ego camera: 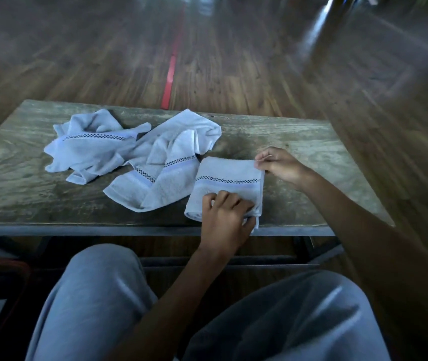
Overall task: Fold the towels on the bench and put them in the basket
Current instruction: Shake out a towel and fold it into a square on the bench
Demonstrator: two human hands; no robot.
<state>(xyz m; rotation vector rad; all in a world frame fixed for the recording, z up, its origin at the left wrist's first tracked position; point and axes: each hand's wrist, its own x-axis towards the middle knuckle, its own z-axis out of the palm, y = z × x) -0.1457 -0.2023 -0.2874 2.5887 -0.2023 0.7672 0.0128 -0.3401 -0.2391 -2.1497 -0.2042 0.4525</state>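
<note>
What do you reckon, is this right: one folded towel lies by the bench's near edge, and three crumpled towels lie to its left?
Not quite: the head view shows two crumpled towels, not three. The middle towel lies beside the folded towel, and the left towel lies beyond it. The folded towel does lie by the near edge of the bench.

A weathered grey-brown wooden bench [298,142] carries three pale blue terry towels, each with a black checked stripe. A crumpled towel [90,147] lies at the left, touching a second loose towel [166,162] mid-bench. A folded rectangular towel [223,175] lies just beside that one, at the near edge.
</note>
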